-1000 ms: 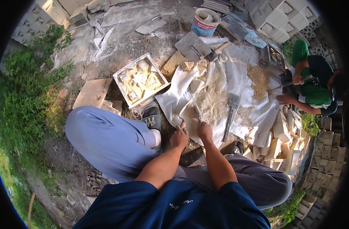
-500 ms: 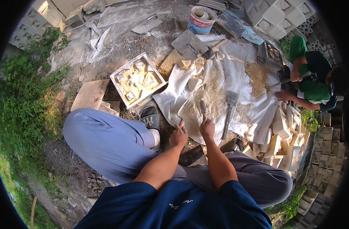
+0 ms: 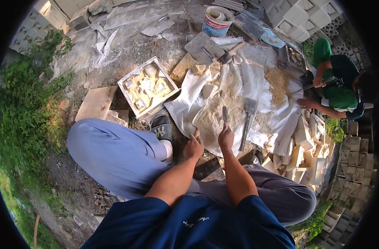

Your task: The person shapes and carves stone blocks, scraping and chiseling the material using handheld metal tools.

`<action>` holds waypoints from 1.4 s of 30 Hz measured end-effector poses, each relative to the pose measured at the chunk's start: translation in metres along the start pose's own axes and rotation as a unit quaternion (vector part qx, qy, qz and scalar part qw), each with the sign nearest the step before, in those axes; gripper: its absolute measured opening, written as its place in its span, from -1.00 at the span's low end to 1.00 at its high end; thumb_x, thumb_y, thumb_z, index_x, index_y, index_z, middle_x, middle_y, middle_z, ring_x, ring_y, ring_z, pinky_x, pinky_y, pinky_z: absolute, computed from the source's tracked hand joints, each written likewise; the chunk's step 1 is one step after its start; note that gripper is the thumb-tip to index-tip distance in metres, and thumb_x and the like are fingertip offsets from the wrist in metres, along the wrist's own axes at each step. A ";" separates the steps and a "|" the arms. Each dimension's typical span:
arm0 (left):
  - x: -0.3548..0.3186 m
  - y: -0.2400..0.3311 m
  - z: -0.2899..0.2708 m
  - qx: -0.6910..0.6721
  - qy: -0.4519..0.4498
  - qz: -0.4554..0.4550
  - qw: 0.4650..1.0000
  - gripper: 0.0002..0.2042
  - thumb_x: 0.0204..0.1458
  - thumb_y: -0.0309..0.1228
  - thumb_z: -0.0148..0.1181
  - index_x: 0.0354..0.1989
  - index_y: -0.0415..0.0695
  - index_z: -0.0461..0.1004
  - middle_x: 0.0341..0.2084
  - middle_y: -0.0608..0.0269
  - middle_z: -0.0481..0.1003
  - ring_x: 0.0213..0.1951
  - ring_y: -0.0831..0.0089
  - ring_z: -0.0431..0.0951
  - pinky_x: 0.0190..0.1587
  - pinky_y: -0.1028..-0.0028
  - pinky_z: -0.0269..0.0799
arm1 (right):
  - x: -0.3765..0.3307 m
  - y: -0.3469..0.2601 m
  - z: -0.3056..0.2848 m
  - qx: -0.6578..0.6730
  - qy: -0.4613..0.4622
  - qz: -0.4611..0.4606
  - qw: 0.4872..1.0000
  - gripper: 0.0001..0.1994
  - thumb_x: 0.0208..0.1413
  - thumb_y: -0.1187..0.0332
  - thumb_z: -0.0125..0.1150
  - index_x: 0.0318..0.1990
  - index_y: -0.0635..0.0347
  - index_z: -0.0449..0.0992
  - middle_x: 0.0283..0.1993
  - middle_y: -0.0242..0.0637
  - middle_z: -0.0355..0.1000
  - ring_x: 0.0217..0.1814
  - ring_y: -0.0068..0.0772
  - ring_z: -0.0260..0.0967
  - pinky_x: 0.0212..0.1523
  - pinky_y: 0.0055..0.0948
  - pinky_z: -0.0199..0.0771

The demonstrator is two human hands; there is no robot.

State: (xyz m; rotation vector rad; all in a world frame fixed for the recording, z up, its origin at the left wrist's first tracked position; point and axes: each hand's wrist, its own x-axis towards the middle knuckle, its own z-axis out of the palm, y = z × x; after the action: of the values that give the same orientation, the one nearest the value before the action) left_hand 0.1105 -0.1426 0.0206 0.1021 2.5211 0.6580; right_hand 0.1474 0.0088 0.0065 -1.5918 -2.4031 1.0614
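Observation:
My right hand (image 3: 226, 139) is closed round the handle of a small trowel (image 3: 225, 113), its narrow blade pointing away from me over pale powder. This powder (image 3: 212, 114) lies heaped on a spread white sack (image 3: 180, 107). At the sack's near edge, my left hand (image 3: 194, 147) is closed, fingers pinched on the raised edge. Left of the sack sits a square white mould (image 3: 128, 94) with yellowish powder and several raised blocks inside. A long flat metal bar (image 3: 248, 122) rests to the right of the trowel.
Beyond the sack are a plastering float (image 3: 204, 47), a hammer (image 3: 232, 52) and a bucket (image 3: 217, 21). A co-worker (image 3: 336, 79) crouches at right, holding a tool over the sheet. Pale broken blocks (image 3: 306, 145) are piled near my right knee. A board (image 3: 97, 103) lies by my left knee.
The trowel has shifted slightly right, its blade now more upright in view. My left hand stays at the sack's edge. The co-worker's hands have barely moved.

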 end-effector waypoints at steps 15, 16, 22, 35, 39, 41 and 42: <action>0.013 0.010 0.008 0.014 0.026 0.074 0.997 -0.59 0.17 -0.11 -0.01 -0.04 -0.25 0.25 -0.31 -0.18 0.55 -0.30 -0.13 0.60 -0.25 -0.02 0.52 | 0.008 0.035 -0.002 -0.060 -0.001 0.054 0.997 -0.38 0.31 -0.10 -0.25 -0.20 0.33 0.58 -0.31 0.29 0.48 -0.17 0.37 0.44 -0.11 0.10 0.43; 0.012 0.009 0.007 0.019 0.024 0.080 0.996 -0.59 0.17 -0.11 -0.01 -0.04 -0.25 0.25 -0.31 -0.18 0.55 -0.30 -0.13 0.60 -0.25 -0.02 0.52 | 0.004 0.033 -0.003 -0.085 -0.034 0.077 0.993 -0.37 0.31 -0.11 -0.24 -0.19 0.33 0.58 -0.31 0.28 0.49 -0.16 0.37 0.44 -0.09 0.08 0.44; 0.013 0.011 0.012 0.017 0.005 0.063 0.998 -0.57 0.17 -0.10 -0.02 -0.03 -0.25 0.24 -0.31 -0.18 0.55 -0.29 -0.15 0.59 -0.25 -0.03 0.51 | -0.006 0.006 -0.022 0.082 0.006 0.087 0.993 -0.31 0.30 -0.17 -0.27 -0.24 0.37 0.57 -0.20 0.34 0.47 -0.08 0.37 0.41 -0.02 0.09 0.36; 0.014 0.013 0.016 0.014 0.023 0.095 0.995 -0.60 0.16 -0.13 0.00 -0.06 -0.24 0.24 -0.33 -0.20 0.54 -0.30 -0.16 0.58 -0.28 -0.02 0.52 | -0.001 0.023 -0.018 0.084 0.069 0.025 0.994 -0.37 0.28 -0.13 -0.14 -0.35 0.36 0.56 -0.38 0.27 0.46 -0.22 0.36 0.42 -0.18 0.08 0.38; 0.016 0.018 0.015 0.025 0.026 0.092 0.995 -0.61 0.16 -0.13 0.00 -0.07 -0.23 0.25 -0.35 -0.19 0.54 -0.30 -0.16 0.58 -0.26 -0.02 0.51 | -0.007 0.036 -0.015 -0.003 0.004 0.079 0.997 -0.32 0.25 -0.17 -0.12 -0.40 0.43 0.55 -0.37 0.33 0.45 -0.18 0.37 0.42 -0.15 0.07 0.40; 0.014 0.016 0.014 0.037 0.015 0.083 0.996 -0.62 0.18 -0.13 -0.04 -0.08 -0.23 0.25 -0.36 -0.21 0.54 -0.29 -0.16 0.58 -0.24 -0.02 0.50 | -0.014 0.038 -0.015 -0.030 -0.027 0.093 0.995 -0.33 0.25 -0.18 -0.12 -0.36 0.39 0.57 -0.32 0.30 0.47 -0.15 0.34 0.43 -0.12 0.07 0.41; 0.014 0.016 0.014 0.038 0.016 0.083 0.996 -0.62 0.18 -0.13 -0.04 -0.08 -0.23 0.25 -0.36 -0.21 0.54 -0.29 -0.16 0.58 -0.24 -0.02 0.50 | -0.016 0.039 -0.014 -0.060 -0.058 0.108 0.991 -0.35 0.24 -0.18 -0.13 -0.31 0.36 0.58 -0.27 0.27 0.49 -0.11 0.30 0.45 -0.09 0.07 0.41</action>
State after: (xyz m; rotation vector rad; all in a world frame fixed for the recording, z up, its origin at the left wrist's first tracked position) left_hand 0.1049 -0.1197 0.0113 0.3346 2.5895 0.6319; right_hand 0.1910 0.0116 -0.0003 -1.9179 -2.4538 1.0896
